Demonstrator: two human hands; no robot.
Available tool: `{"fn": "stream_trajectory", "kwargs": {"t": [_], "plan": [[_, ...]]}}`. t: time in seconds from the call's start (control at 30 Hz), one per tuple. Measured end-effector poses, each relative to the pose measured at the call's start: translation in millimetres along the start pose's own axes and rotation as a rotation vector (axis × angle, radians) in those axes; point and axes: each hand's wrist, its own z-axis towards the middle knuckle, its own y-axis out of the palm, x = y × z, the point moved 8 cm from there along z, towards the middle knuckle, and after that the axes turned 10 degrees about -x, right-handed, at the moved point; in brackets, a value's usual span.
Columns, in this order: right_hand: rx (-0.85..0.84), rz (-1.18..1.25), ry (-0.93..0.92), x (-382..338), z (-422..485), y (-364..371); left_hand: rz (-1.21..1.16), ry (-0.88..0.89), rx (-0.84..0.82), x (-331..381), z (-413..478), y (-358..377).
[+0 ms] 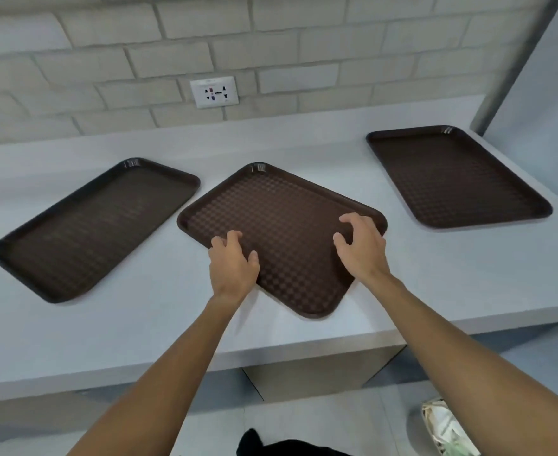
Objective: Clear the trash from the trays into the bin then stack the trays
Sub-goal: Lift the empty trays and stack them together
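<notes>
Three empty trays point(280, 235) are noted on the bench point(435, 274); both hands point(233, 264) point(361, 246), fingers spread and clamped on nothing, risk skewing the middle tray if gripped unevenly.

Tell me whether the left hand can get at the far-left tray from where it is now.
Probably yes. The left hand sits open at the middle tray's near-left edge, and only bare counter lies between it and the left tray. Nothing blocks a sideways reach.
</notes>
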Motion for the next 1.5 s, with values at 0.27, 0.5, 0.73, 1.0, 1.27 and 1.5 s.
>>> {"fn": "stream_trajectory", "kwargs": {"t": [0.27, 0.5, 0.73, 1.0, 1.27, 1.5], "plan": [[0.025, -0.151, 0.092, -22, 63, 29, -0.158, -0.111, -0.030, -44, 30, -19], [-0.051, -0.369, 0.173, -10, 118, 31, -0.319, -0.237, -0.098, -48, 34, -13], [-0.164, -0.422, 0.276, 8, 143, 26, -0.307, -0.258, -0.098, -51, 43, -16], [-0.098, -0.099, 0.245, -19, 142, 39, -0.352, -0.063, 0.153, -57, 66, -81], [-0.142, 0.137, 0.081, -120, 123, 124, -0.192, -0.075, 0.177, -146, 118, -200], [-0.416, 0.285, 0.113, -196, 100, 241, -0.007, -0.151, 0.219, -265, 191, -289]]}}
